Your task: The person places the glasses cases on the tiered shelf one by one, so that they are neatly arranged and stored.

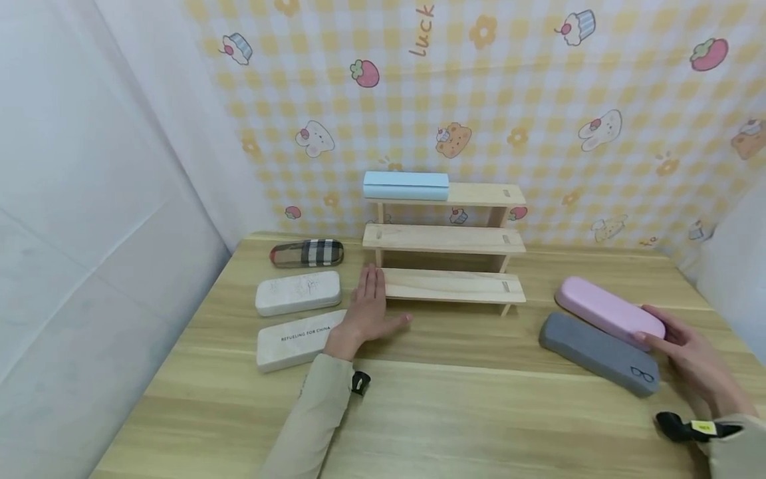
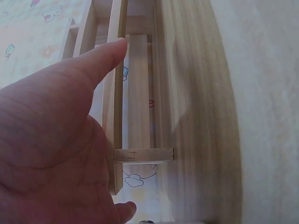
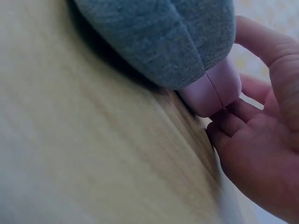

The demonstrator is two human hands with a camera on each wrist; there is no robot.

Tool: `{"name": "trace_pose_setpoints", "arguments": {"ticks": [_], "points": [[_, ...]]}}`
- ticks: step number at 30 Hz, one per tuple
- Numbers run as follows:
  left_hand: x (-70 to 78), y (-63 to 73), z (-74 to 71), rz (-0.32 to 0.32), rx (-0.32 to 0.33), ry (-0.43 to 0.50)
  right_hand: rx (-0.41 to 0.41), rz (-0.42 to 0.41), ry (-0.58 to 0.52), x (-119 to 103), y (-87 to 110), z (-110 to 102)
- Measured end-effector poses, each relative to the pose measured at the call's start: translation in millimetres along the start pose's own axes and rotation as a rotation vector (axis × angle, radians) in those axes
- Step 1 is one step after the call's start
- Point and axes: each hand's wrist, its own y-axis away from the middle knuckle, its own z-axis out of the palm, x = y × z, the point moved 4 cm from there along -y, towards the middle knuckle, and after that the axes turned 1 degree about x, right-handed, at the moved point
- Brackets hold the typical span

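A three-step wooden rack point(image 1: 449, 286) stands at the back of the table. My left hand point(image 1: 366, 316) lies at the left end of its lowest step, fingers straight and thumb out to the right; the left wrist view shows the thumb along that step's front edge. On the right, my right hand point(image 1: 694, 352) grips the near end of a pink glasses case point(image 1: 610, 309), thumb on one side and fingers on the other. A grey glasses case point(image 1: 598, 356) with a spectacles print lies right beside the pink one, on the nearer side.
A light blue glasses case point(image 1: 407, 186) lies on the rack's top step, at its left. Left of the rack are a plaid case point(image 1: 306, 253), a white case point(image 1: 298, 293) and a lettered white case point(image 1: 293, 342). A patterned cloth point(image 1: 407, 100) hangs behind.
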Motion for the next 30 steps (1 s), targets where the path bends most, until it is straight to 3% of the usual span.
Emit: {"name": "trace_pose_setpoints", "arguments": {"ticks": [10, 15, 22, 30], "points": [[2.9, 2.0, -4.3, 0.011, 0.006, -0.004, -0.012, -0.007, 0.003, -1.8, -0.4, 2.8], [2.4, 2.1, -2.2, 0.004, 0.007, -0.006, -0.017, -0.015, 0.059, -4.2, -1.4, 3.2], [-0.4, 1.6, -0.3, -0.004, -0.007, -0.002, -0.012, 0.017, 0.126, -7.7, -2.7, 1.5], [-0.5, -0.3, -1.5, 0.003, -0.001, 0.008, 0.041, 0.101, 0.058, -1.7, -2.4, 0.3]]}}
